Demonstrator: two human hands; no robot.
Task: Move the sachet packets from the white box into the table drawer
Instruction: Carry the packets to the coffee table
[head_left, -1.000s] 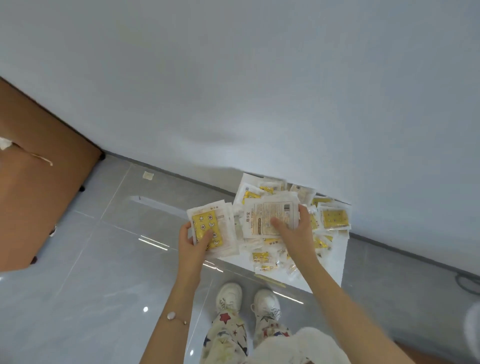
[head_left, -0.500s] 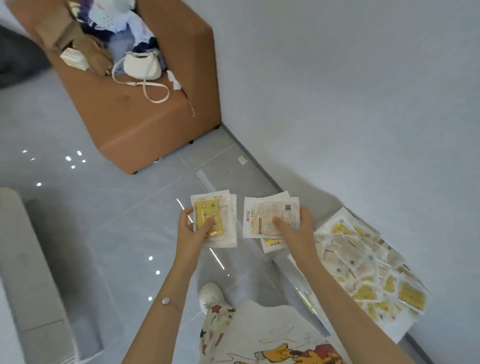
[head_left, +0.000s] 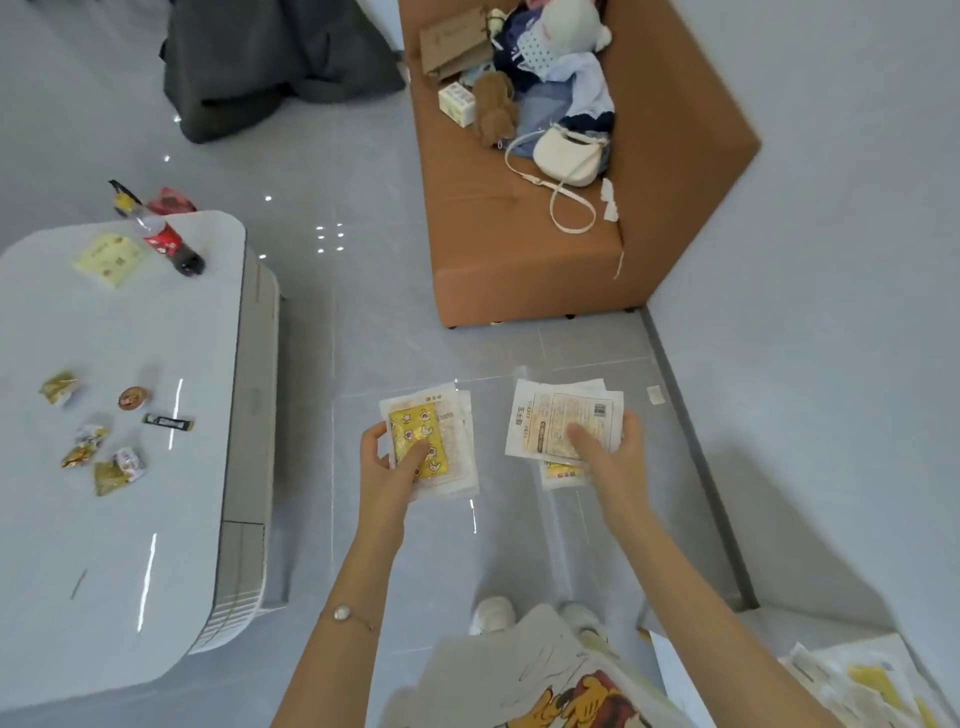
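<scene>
Both hands are full. The left hand (head_left: 385, 467) is clamped on a stack of sachet packets (head_left: 441, 415) at centre frame, thumb pressed on the yellow face and fingers curled behind. The right hand (head_left: 613, 457) grips a second stack (head_left: 561, 415) just to the right, printed white back upward, thumb on top. Both stacks are in the air above the grey floor (head_left: 363, 338), well apart from the white box (head_left: 672, 675) in the lower right corner, where more packets (head_left: 852, 686) lie. The table stands at the left of the frame. Its side panel (head_left: 254, 395) faces the person and looks closed, though I cannot tell exactly where the drawer sits in it.

The main risk is that neither hand is free to pull the drawer open. Hooking a finger on it while holding a stack would likely loosen the pinch. Both stacks are already fanned, with lower packets poking out under the right hand, and the wrappers look slick. A tilt or a slacker thumb could let the bottom ones slide out onto the floor.

Setting one stack on the tabletop (head_left: 104, 545) first seems safer, but it is glossy and already carries a bottle (head_left: 169, 244) and small snack wrappers (head_left: 98, 457). A stack dropped there could skid or get mixed in with them.
</scene>
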